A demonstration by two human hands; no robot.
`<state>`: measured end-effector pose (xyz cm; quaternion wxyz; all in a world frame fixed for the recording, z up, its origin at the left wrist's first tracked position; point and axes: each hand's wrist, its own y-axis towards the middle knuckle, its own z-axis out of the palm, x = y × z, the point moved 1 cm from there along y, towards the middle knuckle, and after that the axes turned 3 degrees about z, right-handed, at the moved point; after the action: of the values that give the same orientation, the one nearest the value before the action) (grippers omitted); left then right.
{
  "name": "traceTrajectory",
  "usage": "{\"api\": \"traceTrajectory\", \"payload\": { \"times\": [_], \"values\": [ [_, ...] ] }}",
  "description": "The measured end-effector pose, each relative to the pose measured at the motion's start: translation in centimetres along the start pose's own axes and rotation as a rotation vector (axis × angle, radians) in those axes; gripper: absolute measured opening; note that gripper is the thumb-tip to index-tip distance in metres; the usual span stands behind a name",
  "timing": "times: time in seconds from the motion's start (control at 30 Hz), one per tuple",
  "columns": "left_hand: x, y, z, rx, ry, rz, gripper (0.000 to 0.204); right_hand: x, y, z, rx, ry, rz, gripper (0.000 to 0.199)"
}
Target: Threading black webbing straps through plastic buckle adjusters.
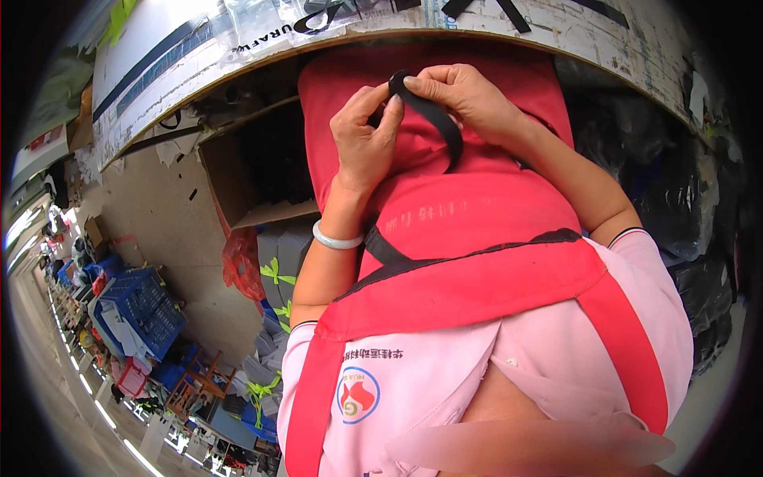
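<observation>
A black strap (433,119) is pinched between both hands in the upper middle of the frame, in front of a red apron (477,230). Its looped end is gripped by the fingers (389,107) of the left hand (366,143), and the same loop is held from the other side by the right hand (469,99). A pale bangle (335,238) is worn on the left wrist. A pink shirt (445,381) is seen at the bottom. The curved edge of a tabletop (556,36) runs along the top, with an open cardboard box (254,171) beneath it. Blue crates (143,310) are stacked at the lower left.
</observation>
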<state>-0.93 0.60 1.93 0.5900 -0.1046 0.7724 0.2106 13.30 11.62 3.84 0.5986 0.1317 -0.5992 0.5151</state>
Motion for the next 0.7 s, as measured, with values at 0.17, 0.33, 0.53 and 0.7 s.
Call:
{"api": "traceTrajectory", "payload": {
  "times": [0.17, 0.33, 0.53, 0.7],
  "values": [
    [-0.8, 0.3, -0.1, 0.044, 0.151, 0.122, 0.016, -0.7, 0.6, -1.0, 0.072, 0.147, -0.027, 0.028],
    [-0.2, -0.3, 0.6, 0.049, 0.256, 0.177, 0.019, -2.1, 1.0, 0.0, -0.131, 0.277, -0.045, 0.034],
    [-0.5, -0.7, 2.4, 0.066, 0.407, 0.204, 0.012, -1.9, 0.9, 0.4, -0.291, 0.152, -0.191, 0.042],
    [-0.4, -0.2, 2.6, 0.085, 0.406, 0.198, 0.015, -2.1, 0.9, -0.7, -0.298, -0.031, -0.214, 0.05]
  ]
}}
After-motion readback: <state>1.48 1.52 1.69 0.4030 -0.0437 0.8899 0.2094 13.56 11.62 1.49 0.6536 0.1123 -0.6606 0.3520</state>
